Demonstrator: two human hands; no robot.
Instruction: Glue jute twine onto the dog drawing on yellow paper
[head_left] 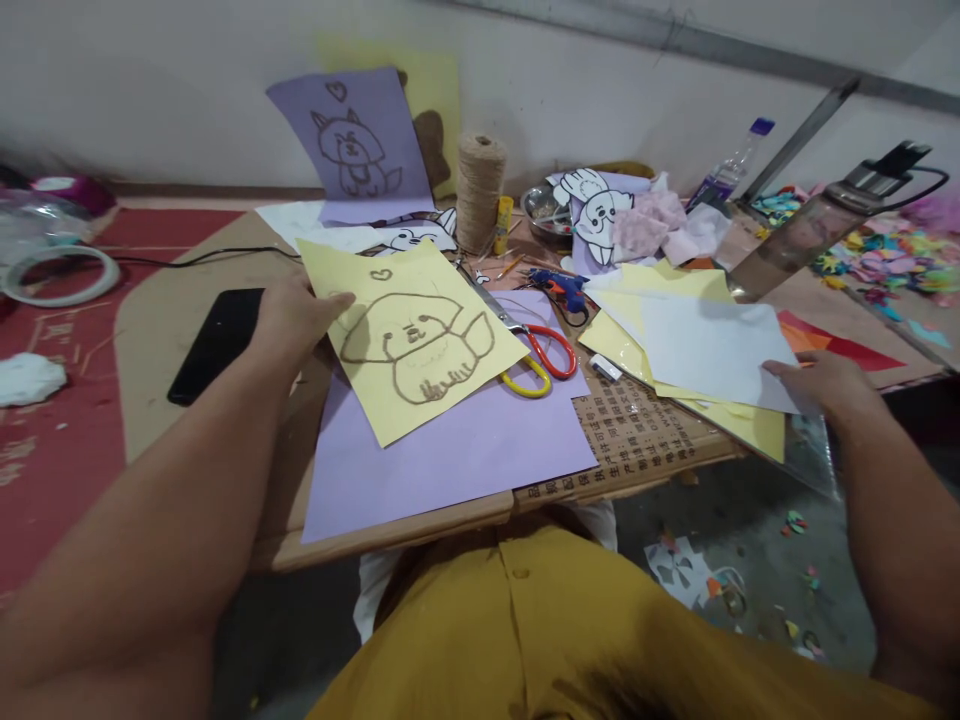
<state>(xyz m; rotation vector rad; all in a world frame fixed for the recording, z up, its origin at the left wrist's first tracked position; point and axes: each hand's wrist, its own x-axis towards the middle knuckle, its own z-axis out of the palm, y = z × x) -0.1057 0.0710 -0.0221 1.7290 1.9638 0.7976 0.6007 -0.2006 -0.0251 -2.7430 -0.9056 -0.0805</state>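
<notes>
My left hand [294, 318] grips the left edge of a yellow sheet of paper [367, 395], thumb on top. A brown outline of a fox-like animal with a small heart is drawn on it. Beneath lies a purple sheet [450, 470], and scissors [551, 350] with red and yellow handles are partly covered by the yellow paper. On the right, my right hand [821, 385] is closed on the edge of a white sheet of paper [720, 345], which lies over several yellow sheets [757, 430]. Some of its fingers are hidden.
A black phone [214, 345] lies by my left wrist. Behind stand a twine spool [481, 190], a glue stick [503, 222], a blue glue gun [559, 287] and a metal bowl [547, 215]. A tilted drink bottle [810, 235] and colourful scraps [885, 250] are at right.
</notes>
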